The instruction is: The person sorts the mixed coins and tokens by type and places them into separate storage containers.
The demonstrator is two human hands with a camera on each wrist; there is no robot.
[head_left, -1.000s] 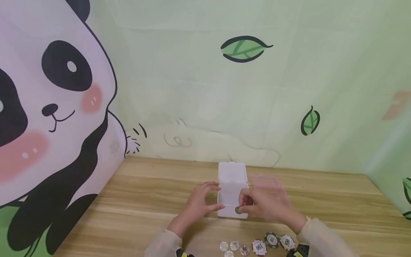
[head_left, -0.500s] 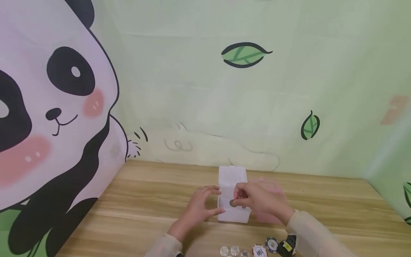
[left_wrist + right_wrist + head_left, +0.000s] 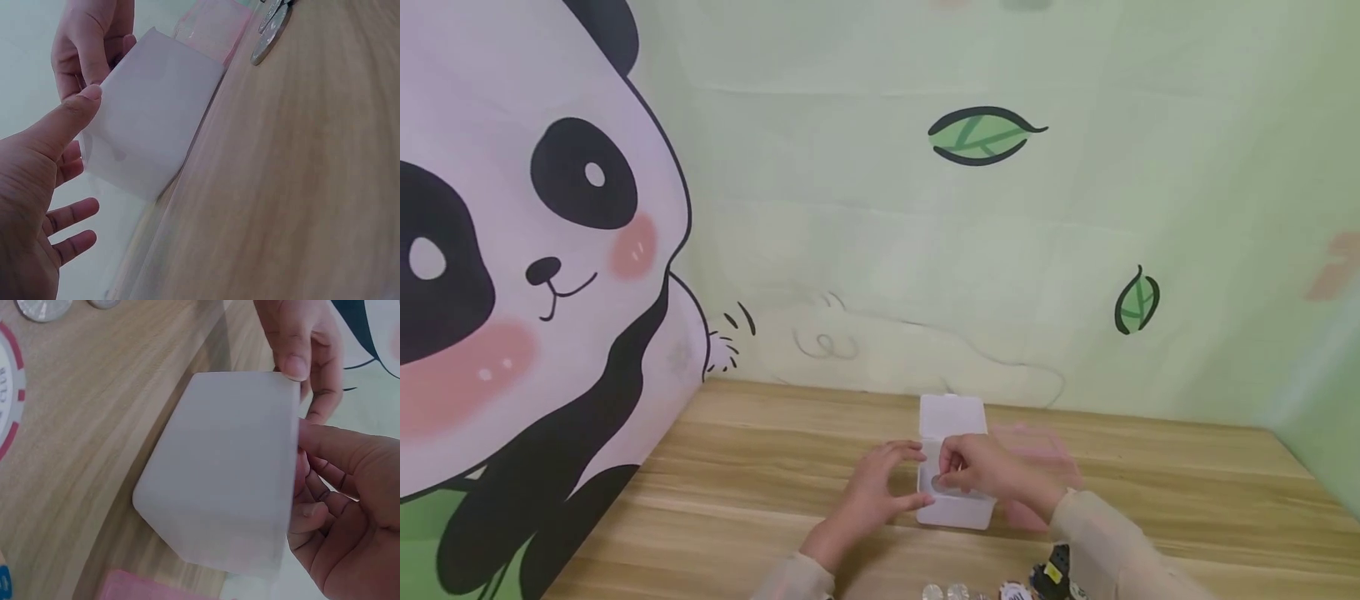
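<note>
Nearby, forearm (image 3: 1037, 490) overlapping pink box (image 3: 1054, 448), left fingers (image 3: 901, 455) apart at white box (image 3: 955, 513), right fingers (image 3: 952, 455) pinching disc (image 3: 936, 482).

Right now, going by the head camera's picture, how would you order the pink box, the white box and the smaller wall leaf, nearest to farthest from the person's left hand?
From the left hand:
1. White box: at its fingertips, on its right.
2. Pink box: farther to the right.
3. Smaller leaf: farthest, well above and right.
</note>
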